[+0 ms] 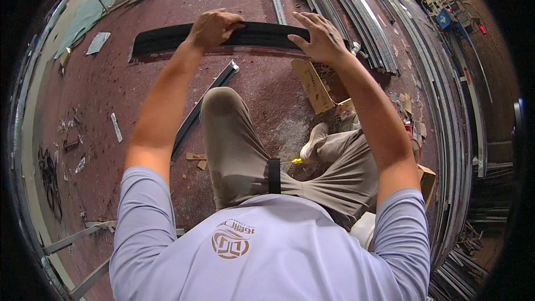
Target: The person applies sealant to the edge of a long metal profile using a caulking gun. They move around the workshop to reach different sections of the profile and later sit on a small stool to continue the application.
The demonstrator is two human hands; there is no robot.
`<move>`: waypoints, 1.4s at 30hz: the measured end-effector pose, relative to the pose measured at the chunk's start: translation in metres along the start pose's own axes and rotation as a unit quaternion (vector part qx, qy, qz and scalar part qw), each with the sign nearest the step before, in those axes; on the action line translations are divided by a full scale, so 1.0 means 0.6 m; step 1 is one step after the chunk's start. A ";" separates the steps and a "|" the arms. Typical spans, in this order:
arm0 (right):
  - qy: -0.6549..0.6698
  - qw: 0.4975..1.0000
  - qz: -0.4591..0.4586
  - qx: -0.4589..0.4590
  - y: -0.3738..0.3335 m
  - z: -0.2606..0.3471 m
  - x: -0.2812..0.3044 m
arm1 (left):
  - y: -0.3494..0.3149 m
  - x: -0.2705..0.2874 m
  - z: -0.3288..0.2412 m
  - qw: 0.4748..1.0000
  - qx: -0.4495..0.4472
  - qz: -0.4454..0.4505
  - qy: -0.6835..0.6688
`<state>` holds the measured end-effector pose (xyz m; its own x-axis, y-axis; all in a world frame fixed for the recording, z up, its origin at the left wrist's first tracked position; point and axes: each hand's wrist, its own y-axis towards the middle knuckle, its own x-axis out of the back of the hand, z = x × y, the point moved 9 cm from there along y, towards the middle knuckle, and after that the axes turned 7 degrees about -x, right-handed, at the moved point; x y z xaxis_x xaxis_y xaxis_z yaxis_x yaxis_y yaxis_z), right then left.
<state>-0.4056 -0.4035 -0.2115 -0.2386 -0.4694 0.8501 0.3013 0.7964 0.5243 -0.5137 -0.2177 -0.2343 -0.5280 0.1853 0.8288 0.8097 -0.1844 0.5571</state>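
A long black profile (262, 36) lies crosswise in front of me, bowed by the lens. My left hand (214, 29) is closed over it left of its middle, with the fingers curled at its far edge. Towards its right end, my right hand (320, 38) has fingers and thumb spread apart; I cannot tell whether it touches the profile. A second dark profile (207, 99) with a shiny cut end lies slanted beside my left knee. Between my legs shows a yellow-handled tool with a thin shaft (296, 161).
An opened cardboard box (313, 86) lies just beyond my right foot. Bundles of long metal profiles (356, 19) run along the right. Tools (446, 8) lie at the far right. Scraps, a black cable (51, 181) and metal frame bars (81, 237) lie on the left side of the reddish floor.
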 end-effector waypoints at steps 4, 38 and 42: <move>0.037 0.970 0.168 -0.173 -0.021 -0.070 -0.057 | 0.054 -0.022 -0.050 0.998 -0.052 -0.016 -0.013; 0.034 0.760 0.342 -0.552 -0.486 -0.440 -0.653 | -0.076 -0.308 0.217 0.530 0.596 -0.320 -0.511; 0.021 0.819 0.334 -0.467 -0.464 -0.413 -0.646 | -0.073 -0.299 0.210 0.553 0.612 -0.315 -0.469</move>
<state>-0.1681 -0.5378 -0.6748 0.2934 -0.0768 0.9529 0.9305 0.2515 -0.2662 -0.4225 -0.1209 -0.4140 -0.9043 0.3647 -0.2219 0.4096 0.8877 -0.2102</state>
